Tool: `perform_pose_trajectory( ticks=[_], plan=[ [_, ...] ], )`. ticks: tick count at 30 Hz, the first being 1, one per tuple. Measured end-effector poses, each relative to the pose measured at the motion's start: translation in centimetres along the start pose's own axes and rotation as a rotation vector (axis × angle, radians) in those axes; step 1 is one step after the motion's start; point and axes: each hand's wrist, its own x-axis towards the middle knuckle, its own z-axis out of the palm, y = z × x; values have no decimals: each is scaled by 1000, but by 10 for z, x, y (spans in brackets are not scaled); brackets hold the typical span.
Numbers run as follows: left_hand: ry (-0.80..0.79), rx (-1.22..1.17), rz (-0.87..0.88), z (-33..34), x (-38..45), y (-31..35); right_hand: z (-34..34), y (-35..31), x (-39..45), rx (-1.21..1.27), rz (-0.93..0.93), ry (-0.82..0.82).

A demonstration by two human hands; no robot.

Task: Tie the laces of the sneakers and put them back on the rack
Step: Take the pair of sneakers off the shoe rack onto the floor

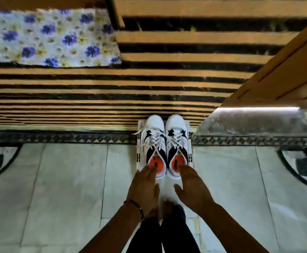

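Two white sneakers with dark panels and orange insoles stand side by side on a white sheet (139,161) on the floor, toes toward the wooden slatted rack (94,92). The left sneaker (153,136) has loose laces trailing off to the left; the right sneaker (177,134) also shows untied laces. My left hand (145,187) reaches to the left sneaker's heel with straight fingers touching it. My right hand (193,187) does the same at the right sneaker's heel. Neither hand grips anything.
A flowered cloth (45,37) lies on the rack at the upper left. A wooden panel (286,75) slants in at the right. The floor is pale tile (67,189) with a dark patterned border. My legs and feet are below the hands.
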Motion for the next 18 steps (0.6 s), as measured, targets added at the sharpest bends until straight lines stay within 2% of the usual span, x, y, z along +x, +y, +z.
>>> perform_pose_trajectory(
  ticks=[1, 4, 10, 18],
  plan=[
    [-16, 17, -10, 9, 12, -4, 11, 7, 9, -26, 21, -59],
    [-58, 42, -27, 38, 47, -17, 35, 27, 32, -65, -1, -28],
    [-171, -6, -135, 88, 87, -22, 70, 57, 56, -345, -197, 46],
    [-195, 115, -237, 93, 112, -13, 92, 69, 75, -472, -152, 66]
  ],
)
